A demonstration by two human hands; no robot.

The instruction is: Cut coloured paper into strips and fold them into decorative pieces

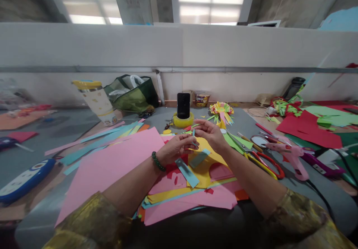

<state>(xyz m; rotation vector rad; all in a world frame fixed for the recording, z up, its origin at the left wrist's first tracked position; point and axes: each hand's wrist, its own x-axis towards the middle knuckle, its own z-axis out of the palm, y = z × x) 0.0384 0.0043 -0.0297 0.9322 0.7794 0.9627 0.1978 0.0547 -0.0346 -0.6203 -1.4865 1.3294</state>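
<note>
In the head view my left hand (179, 147) and my right hand (210, 132) meet above the middle of the desk. Both have their fingertips pinched on a narrow light-blue paper strip (193, 133), partly hidden by the fingers. A green bead bracelet (158, 161) circles my left wrist. Below the hands, a wider light-blue strip (187, 173) and a second blue strip (199, 158) lie on yellow paper (201, 175). Under these is a stack of coloured sheets with a pink sheet (192, 208) near the front.
A large pink sheet (117, 167) and loose paper strips (95, 139) lie left. Scissors (265, 163) and a pink glue gun (296, 155) with a cable lie right. A phone (183, 106), a yellow tape roll (183, 120), a paper flower (221, 111) and a tumbler (96, 101) stand behind.
</note>
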